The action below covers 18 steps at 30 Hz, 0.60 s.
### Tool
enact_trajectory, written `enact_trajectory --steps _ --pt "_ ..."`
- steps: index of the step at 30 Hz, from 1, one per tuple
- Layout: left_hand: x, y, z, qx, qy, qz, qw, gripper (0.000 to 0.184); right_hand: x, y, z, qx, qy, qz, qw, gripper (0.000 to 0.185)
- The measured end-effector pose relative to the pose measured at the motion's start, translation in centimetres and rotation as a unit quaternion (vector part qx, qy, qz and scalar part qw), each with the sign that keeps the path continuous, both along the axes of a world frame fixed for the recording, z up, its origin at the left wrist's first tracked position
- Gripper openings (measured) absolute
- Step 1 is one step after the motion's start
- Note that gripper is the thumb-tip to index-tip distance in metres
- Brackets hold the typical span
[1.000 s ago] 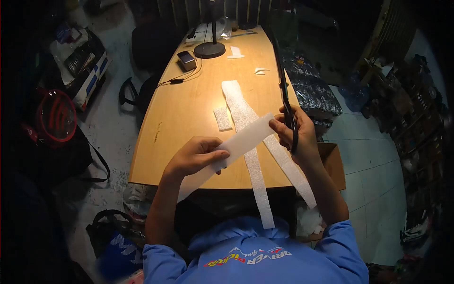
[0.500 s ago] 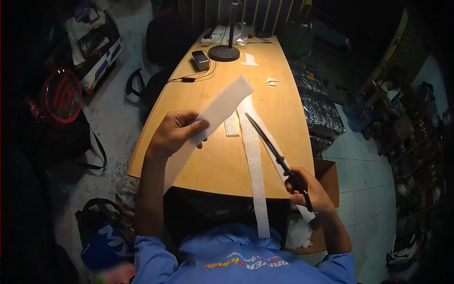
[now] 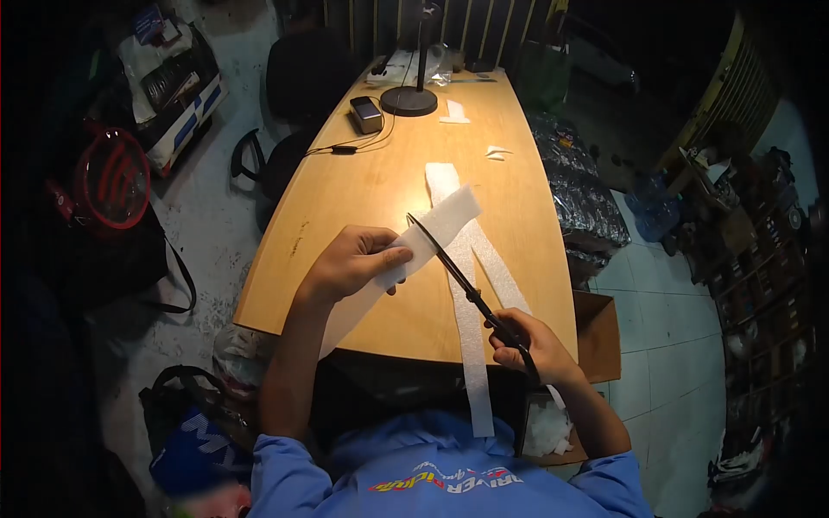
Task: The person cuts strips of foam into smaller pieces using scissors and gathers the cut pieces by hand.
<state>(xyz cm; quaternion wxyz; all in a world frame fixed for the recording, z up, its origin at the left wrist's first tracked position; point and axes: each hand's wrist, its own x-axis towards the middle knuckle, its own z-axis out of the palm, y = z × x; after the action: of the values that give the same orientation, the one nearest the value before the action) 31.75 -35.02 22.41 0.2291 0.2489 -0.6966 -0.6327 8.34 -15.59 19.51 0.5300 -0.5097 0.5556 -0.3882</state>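
Observation:
My left hand (image 3: 358,263) pinches a long white foam strip (image 3: 453,214) between thumb and fingers. The strip's upper end slants up to the right, and its lower part hangs below my wrist. In my right hand (image 3: 534,345) is a pair of black scissors (image 3: 458,276), fingers wrapped round the handles. The blades lie across the held strip just beyond my left fingertips and look close together; whether they cut into it I cannot tell. Beneath, another white foam strip (image 3: 471,345) runs over the table's near edge, beside a second strip (image 3: 505,281) slanting right.
The wooden table (image 3: 337,190) carries a lamp base (image 3: 409,101), a dark boxy device (image 3: 366,114) with a cable, and small white scraps (image 3: 497,153). An open cardboard box (image 3: 598,337) stands at the right edge. Black wrapped bundles (image 3: 579,190) sit beyond it.
My left hand has moved right and slightly down with the strip. My right hand has shifted left, bringing the scissors from over the table strips onto the held strip.

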Motion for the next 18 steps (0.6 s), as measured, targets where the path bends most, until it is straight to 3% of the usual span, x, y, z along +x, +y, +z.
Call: enact_trajectory --steps 10,13,18 --pt "-0.8 -2.6 -5.8 0.064 -0.066 -0.032 0.995 0.031 0.6 -1.1 -2.4 0.095 -0.024 -0.030 0.995 0.041" --pt "-0.5 -1.7 -4.7 0.094 -0.110 -0.018 0.989 0.030 0.8 -1.2 -2.4 0.103 -0.061 -0.032 0.992 0.039" --pt "0.0 -0.6 -4.1 0.065 -0.067 -0.040 0.995 0.028 1.2 -1.5 0.0 0.052 -0.120 -0.086 0.988 0.036"
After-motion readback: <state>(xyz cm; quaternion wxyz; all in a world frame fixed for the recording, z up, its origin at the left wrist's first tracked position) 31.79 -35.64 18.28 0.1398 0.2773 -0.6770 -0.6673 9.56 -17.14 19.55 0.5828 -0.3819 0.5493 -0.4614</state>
